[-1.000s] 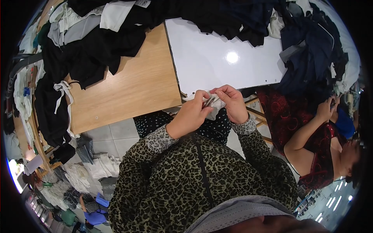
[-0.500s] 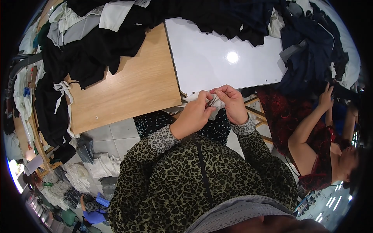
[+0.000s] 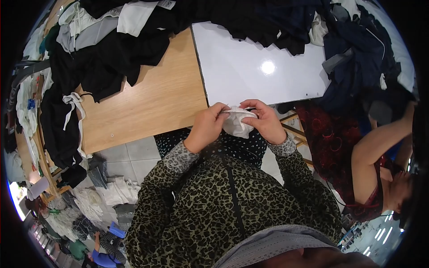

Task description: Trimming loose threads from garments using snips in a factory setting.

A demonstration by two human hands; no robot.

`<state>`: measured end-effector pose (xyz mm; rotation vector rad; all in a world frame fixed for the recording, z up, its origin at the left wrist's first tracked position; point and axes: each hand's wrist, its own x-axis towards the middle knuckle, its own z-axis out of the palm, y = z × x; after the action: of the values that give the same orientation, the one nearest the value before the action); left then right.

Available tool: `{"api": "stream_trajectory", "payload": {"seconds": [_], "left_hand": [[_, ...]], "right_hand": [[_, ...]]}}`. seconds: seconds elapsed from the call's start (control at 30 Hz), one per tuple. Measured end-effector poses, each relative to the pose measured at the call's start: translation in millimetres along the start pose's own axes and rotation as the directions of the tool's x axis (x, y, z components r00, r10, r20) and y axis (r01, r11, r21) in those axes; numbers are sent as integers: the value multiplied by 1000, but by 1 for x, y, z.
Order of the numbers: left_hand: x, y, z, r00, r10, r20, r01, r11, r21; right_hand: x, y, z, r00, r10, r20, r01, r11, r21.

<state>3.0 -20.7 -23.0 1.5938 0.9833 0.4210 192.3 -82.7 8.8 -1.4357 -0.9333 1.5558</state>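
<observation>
A small piece of white fabric (image 3: 237, 126) is stretched between my hands, just off the table's near edge and above my lap. My left hand (image 3: 207, 128) pinches one end of its upper edge between thumb and fingers. On the other side my right hand (image 3: 268, 125) grips the fabric, with the thumb lying across its front and the fingers curled over the top. Something small and dark shows by the right fingers, too hidden to name. The fabric's lower part hangs loose and bunched.
Ahead stand a wooden tabletop (image 3: 147, 107) and a glossy white tabletop (image 3: 263, 78), side by side. Black garments (image 3: 111, 62) and navy garments (image 3: 353, 58) are heaped along their far sides. A person in dark red (image 3: 371, 174) works close on my right. White bundles (image 3: 118, 190) lie on the floor at left.
My hands have moved apart and spread the white fabric, which was bunched between the fingers. A metallic tool seen at the fingertips is now mostly hidden. The neighbour's arm has shifted right.
</observation>
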Motion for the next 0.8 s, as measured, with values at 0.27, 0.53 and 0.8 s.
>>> {"api": "stream_trajectory", "payload": {"seconds": [0.27, 0.53, 0.8], "left_hand": [[1, 8, -25, 967, -111, 231, 189, 918, -348], [3, 8, -17, 999, -40, -23, 31, 956, -291], [-11, 30, -9, 975, 187, -118, -208, 955, -210]], "right_hand": [[0, -13, 0, 994, 25, 106, -39, 990, 135], [2, -8, 5, 1000, -5, 13, -2, 867, 498], [-1, -13, 7, 1000, -14, 24, 0, 868, 496]]}}
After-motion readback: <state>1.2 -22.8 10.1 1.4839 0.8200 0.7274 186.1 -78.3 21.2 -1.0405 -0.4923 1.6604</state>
